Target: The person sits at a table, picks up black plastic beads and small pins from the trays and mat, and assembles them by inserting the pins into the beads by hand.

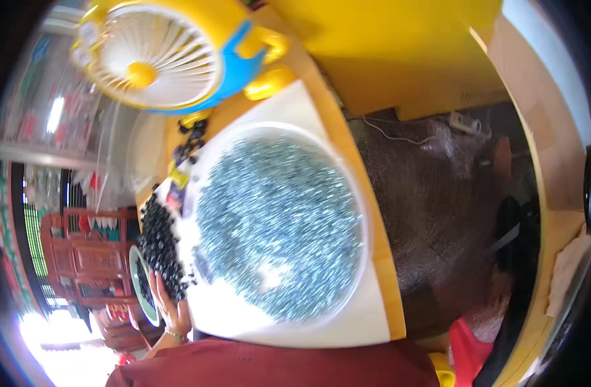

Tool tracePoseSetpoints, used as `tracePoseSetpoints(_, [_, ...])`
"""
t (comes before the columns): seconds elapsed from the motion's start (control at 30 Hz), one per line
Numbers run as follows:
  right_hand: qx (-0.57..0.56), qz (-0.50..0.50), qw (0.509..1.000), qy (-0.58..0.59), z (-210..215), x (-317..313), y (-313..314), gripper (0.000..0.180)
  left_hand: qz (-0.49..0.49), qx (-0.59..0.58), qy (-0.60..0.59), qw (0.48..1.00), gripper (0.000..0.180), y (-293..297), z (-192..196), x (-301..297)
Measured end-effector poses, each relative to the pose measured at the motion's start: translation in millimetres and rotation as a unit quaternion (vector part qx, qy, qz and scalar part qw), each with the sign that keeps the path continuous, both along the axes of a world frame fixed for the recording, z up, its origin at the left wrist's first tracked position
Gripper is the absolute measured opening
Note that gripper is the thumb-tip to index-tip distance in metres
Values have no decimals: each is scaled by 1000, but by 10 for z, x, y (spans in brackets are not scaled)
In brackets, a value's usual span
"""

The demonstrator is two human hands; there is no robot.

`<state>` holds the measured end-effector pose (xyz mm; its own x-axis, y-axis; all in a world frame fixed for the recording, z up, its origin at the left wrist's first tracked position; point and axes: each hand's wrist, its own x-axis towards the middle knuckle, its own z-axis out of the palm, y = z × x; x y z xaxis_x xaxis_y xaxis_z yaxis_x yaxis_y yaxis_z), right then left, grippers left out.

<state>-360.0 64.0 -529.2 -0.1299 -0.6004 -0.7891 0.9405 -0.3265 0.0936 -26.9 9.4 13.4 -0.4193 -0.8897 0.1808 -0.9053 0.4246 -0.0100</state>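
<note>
My left hand (169, 308) has a thin band at its wrist. Its fingers are stretched out flat against the edge of a heap of small black pieces (160, 238), with nothing gripped. Just beyond the fingertips, a pale green bowl (142, 293) is at the table's edge with dark pieces in it. To the right, a large round white tray (365, 222) holds a great many small, shiny blue-grey pieces (282, 213), smeared by motion, so their kind is unclear. My right hand is not in view.
A yellow and blue fan (234, 64) stands at the far end of the white-topped table (366, 316). A yellow box (398, 51) is beyond it. On the floor at right lies a power strip (466, 122) with a cable. A carved wooden chair (92, 258) stands at left.
</note>
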Motion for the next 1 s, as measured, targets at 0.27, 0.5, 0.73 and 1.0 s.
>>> tracePoseSetpoints(0.27, [56, -38, 958, 277, 2159, -776, 241, 34, 44, -26, 87, 995, 85, 67, 33, 43])
tracePoseSetpoints(0.5, [46, -117, 885, 449, 4298, -1440, 550, 19, 34, -56, 178, 982, 88, 138, 126, 179])
tracePoseSetpoints(0.73, [-40, -100, 666, 738, 5961, 34, 539, 28, 47, -34, 273, 960, 85, 179, 159, 345])
tracePoseSetpoints(1.0, [-102, 200, 68, 972, 5769, 2037, -295, 19, 93, -33, 290, 952, 86, 215, 178, 505])
